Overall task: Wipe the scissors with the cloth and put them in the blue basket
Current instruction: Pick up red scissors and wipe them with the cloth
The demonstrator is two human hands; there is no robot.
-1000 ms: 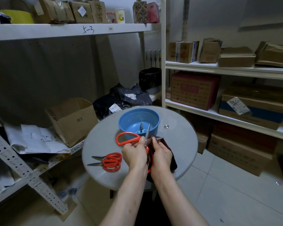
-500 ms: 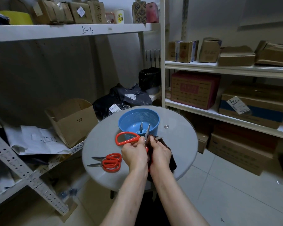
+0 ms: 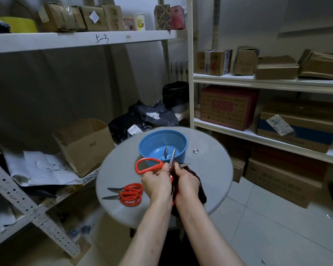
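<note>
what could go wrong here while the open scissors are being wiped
1. The held scissors are open, with bare blades poking up beside the right hand that works the cloth; a slip might nick a finger.
2. The left hand grips near the pivot, so the blades might close on the cloth or fingers.
3. The basket sits just behind the tips; a jab might push it.

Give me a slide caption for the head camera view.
Left hand holds open red scissors while right hand wipes with dark cloth near blue basket.
</note>
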